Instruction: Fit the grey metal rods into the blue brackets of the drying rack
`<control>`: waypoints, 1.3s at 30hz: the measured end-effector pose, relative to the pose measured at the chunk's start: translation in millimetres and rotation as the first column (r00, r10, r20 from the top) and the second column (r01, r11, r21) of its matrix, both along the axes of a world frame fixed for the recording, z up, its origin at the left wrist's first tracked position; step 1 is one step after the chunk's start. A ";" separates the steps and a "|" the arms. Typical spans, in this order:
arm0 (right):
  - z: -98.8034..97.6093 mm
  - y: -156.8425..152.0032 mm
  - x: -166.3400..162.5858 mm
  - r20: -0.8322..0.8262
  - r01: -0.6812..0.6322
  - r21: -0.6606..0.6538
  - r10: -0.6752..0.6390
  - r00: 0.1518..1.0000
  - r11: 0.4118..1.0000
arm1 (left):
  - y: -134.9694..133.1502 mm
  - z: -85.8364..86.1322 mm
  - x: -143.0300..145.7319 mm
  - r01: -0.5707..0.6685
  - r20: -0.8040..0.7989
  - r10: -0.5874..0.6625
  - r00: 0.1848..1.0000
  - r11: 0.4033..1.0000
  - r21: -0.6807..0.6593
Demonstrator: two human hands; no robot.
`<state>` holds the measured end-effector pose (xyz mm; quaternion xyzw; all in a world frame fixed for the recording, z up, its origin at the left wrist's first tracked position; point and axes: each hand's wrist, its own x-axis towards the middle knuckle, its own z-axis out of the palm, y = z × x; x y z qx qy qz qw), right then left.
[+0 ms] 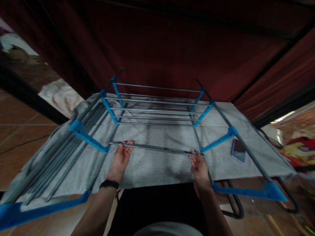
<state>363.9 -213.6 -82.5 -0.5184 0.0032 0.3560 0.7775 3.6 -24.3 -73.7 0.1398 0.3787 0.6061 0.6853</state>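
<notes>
A thin grey metal rod (157, 149) lies across both of my hands, level above the cloth-covered table. My left hand (122, 156) holds it near its left end, palm up, with the fingers curled round it. Near the other end, my right hand (199, 164) grips the rod with thumb and fingers. Around them stands a rack frame of grey tubes with blue plastic brackets. Crossbars (157, 111) join the far brackets. The nearer left bracket (88, 136) and right bracket (219, 139) have no bar between them.
Several loose grey rods (71, 154) lie along the table's left side. A phone (238, 150) rests on the grey cloth (268, 154) at the right. A dark red curtain (159, 49) hangs behind the table. Black metal chair legs (233, 203) stand at the lower right.
</notes>
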 end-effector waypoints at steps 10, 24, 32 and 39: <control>14.9 27.0 -3.9 -0.094 0.084 -0.009 -0.085 0.992 0.996 | 10.1 3.6 3.4 -0.030 -0.184 0.018 0.983 0.997 -0.065; 10.1 50.0 -0.7 -0.119 0.056 0.051 -0.049 0.992 0.997 | 10.3 12.8 3.6 -0.012 -0.239 0.000 0.971 0.999 -0.050; 17.2 63.7 4.9 -0.067 -0.057 0.154 0.068 0.995 0.986 | 7.7 18.9 9.1 -0.042 -0.253 0.020 0.967 0.996 -0.084; 9.8 76.2 11.7 -0.083 -0.085 0.154 0.099 0.992 0.984 | 9.6 22.3 11.9 -0.005 -0.234 -0.024 0.972 0.992 -0.126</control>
